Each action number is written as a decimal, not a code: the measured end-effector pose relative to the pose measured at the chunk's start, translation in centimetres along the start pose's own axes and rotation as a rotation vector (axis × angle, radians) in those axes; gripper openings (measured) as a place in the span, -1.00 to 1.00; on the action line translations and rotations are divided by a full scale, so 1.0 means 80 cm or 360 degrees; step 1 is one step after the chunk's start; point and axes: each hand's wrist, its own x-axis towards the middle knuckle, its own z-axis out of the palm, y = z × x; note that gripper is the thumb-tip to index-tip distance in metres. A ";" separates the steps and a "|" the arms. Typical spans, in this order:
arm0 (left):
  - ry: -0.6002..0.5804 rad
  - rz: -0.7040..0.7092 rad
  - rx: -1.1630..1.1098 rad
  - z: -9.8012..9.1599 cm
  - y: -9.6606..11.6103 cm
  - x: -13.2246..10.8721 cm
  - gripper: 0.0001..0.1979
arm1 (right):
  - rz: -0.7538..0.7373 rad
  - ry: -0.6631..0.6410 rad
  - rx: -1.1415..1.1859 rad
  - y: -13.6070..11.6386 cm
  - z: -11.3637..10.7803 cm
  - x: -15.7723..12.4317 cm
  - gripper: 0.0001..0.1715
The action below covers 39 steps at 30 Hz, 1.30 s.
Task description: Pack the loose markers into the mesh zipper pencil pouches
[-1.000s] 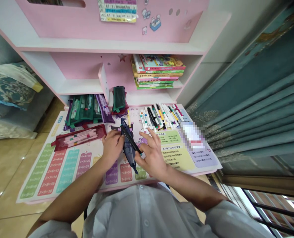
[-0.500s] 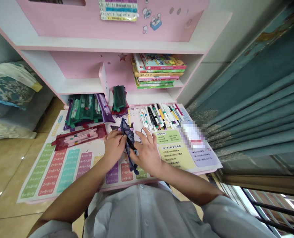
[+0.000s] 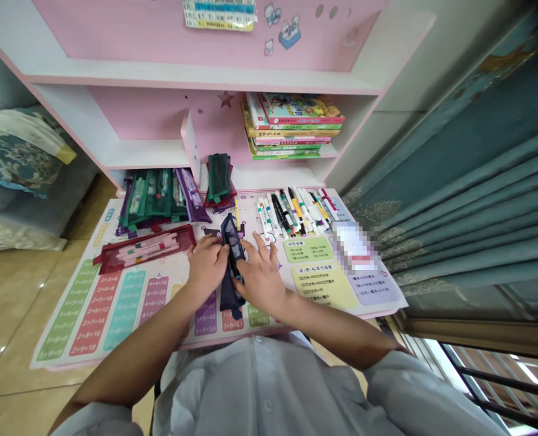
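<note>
A dark blue mesh pencil pouch (image 3: 230,297) lies lengthwise in front of me on the desk, its long opening spread. My left hand (image 3: 206,266) pinches the pouch's left edge, thumb along the opening. On the opposite side, my right hand (image 3: 264,280) has its thumb and index finger at the right edge, with the other fingers stretched out. A dark marker seems to lie in the opening, partly covered by the fingers. Beyond my right hand is a row of loose markers (image 3: 296,212), white, black and yellow.
A red mesh pouch (image 3: 146,248) with pink-white pens lies left. Behind it are filled green and purple pouches (image 3: 160,197). Flat folded pouches (image 3: 218,178) are stacked at the back centre. Books (image 3: 293,127) fill the shelf; a blurred white object (image 3: 354,245) sits right.
The blue pouch has turned more upright in view and its opening has widened. The black marker between my right fingers has gone down into the pouch. My right hand has shifted slightly left.
</note>
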 end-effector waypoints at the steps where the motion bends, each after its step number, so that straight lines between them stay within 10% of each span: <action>1: 0.0004 -0.0011 0.0000 -0.001 -0.001 0.002 -0.70 | -0.0016 0.0001 0.0007 -0.001 0.001 0.000 -0.81; 9: -0.0016 -0.0078 -0.0036 -0.006 -0.017 0.013 -0.70 | -0.0071 0.0236 0.0175 0.019 -0.002 0.024 -0.68; 21: -0.0017 -0.0073 -0.0012 -0.002 -0.020 0.012 -0.65 | 0.0902 0.0647 -0.0250 0.188 0.009 0.074 -0.81; 39: -0.0171 -0.0185 0.0102 -0.012 -0.007 0.015 -0.68 | 0.1136 0.0295 -0.0155 0.195 -0.005 0.066 -0.69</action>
